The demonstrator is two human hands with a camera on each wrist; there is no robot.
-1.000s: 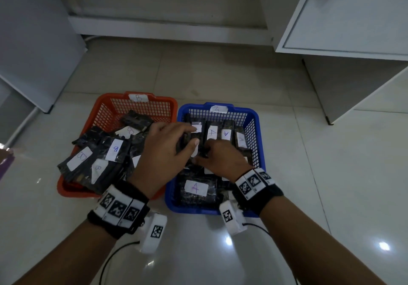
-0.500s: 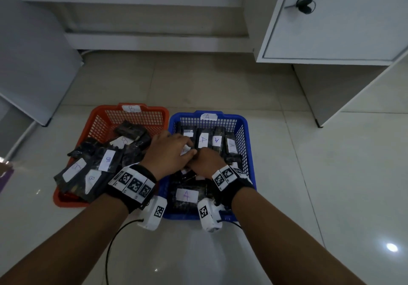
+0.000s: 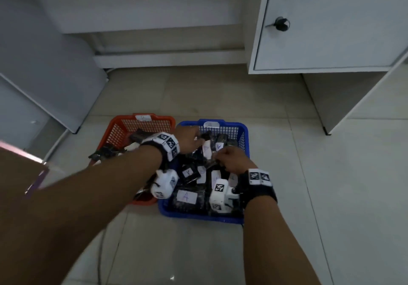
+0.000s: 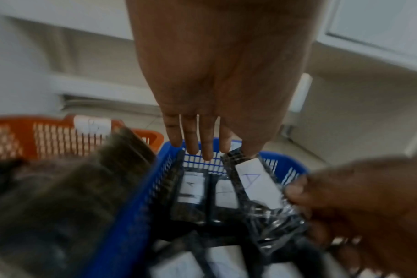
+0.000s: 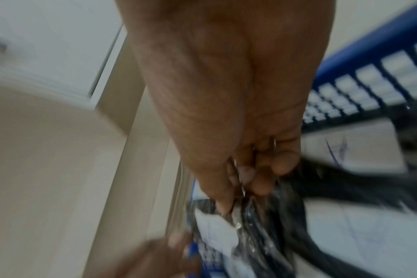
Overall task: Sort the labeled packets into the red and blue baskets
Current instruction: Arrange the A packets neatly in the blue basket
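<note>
Two mesh baskets sit side by side, touching, on pale floor tiles [image 3: 331, 185]; the red basket [image 3: 114, 130] is on the left, the blue basket [image 3: 242, 134] on the right. Red carries a white tag marked "B" on its far rim, blue a tag marked "A".

Both hands are over the blue basket. The left hand [image 3: 187, 139] reaches across to the far left part of it, its four fingers [image 4: 191, 139] straight and pointing down, with the thumb against the top end of a black packet with a white "A" label [image 4: 255, 184]. The right hand [image 3: 231, 159] pinches the clear plastic lower end of that same packet between thumb and curled fingers [image 5: 262, 180]. The packet hangs tilted between the two hands, above the others.

Below it, more black "A" packets [image 3: 186, 196] fill the blue basket: some stand in a row at the far wall, others lie flat toward the near rim. The red basket holds a heap of black packets [image 3: 106, 152], mostly hidden by the left forearm; their labels are unreadable here.

A white cabinet [image 3: 331, 31] with a dark lock stands beyond on the right. The wrist views are blurred
</note>
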